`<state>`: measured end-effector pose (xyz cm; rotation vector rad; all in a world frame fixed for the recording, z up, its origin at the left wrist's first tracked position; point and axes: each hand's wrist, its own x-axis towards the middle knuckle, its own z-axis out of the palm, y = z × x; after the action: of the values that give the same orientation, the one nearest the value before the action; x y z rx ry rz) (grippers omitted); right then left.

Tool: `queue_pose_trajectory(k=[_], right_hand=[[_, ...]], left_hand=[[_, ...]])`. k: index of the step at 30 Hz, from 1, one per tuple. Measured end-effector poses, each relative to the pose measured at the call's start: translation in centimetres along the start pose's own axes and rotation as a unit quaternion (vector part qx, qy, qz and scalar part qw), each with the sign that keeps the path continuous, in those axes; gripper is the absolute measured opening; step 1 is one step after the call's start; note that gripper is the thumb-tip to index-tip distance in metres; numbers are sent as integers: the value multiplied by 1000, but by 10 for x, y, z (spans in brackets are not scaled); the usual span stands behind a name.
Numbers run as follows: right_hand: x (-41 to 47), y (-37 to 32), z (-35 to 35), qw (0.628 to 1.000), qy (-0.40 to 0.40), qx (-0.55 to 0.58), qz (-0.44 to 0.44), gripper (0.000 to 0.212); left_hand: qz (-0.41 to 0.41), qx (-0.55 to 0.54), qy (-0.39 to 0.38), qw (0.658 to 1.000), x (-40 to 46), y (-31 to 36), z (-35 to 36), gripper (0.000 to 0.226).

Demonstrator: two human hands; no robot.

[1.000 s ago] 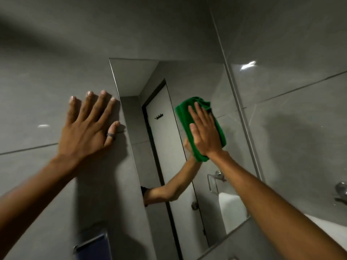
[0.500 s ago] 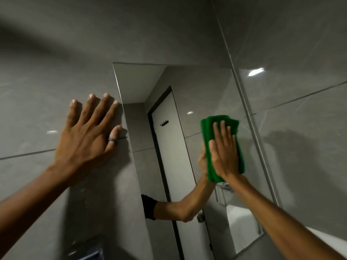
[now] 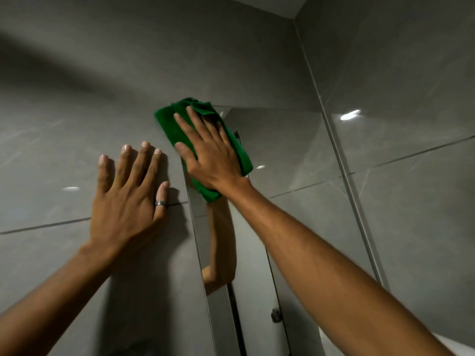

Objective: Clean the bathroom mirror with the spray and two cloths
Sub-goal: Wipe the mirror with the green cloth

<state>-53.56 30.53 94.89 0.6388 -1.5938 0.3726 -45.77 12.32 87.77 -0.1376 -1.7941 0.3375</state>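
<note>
Two hands, one cloth, one mirror in view. The left hand (image 3: 128,199) lies flat and spread on the grey wall tiles (image 3: 51,150), one ring (image 3: 160,203) on its thumb, holding nothing. The right hand (image 3: 208,152), fingers splayed, presses the one green cloth (image 3: 169,122) against the mirror (image 3: 282,155) at its upper left corner

Two hands — left hand (image 3: 126,201), right hand (image 3: 213,160) — one green cloth (image 3: 172,124), one mirror (image 3: 295,201), one ring (image 3: 160,203)

Plush green cloth (image 3: 177,124), glossy mirror (image 3: 282,155)
</note>
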Motion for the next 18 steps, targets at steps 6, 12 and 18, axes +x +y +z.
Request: queue_pose_trajectory(k=[6, 12, 18], right_hand=[[16, 84, -20, 995, 30, -4, 97, 58], [12, 171, -36, 983, 54, -6, 178, 61], [-33, 266, -54, 948, 95, 0, 304, 60]], left_hand=[[-1, 11, -4, 1000, 1, 2, 2, 80], [4, 30, 1, 1000, -1, -1, 7, 79], [6, 40, 12, 999, -1, -2, 13, 77]])
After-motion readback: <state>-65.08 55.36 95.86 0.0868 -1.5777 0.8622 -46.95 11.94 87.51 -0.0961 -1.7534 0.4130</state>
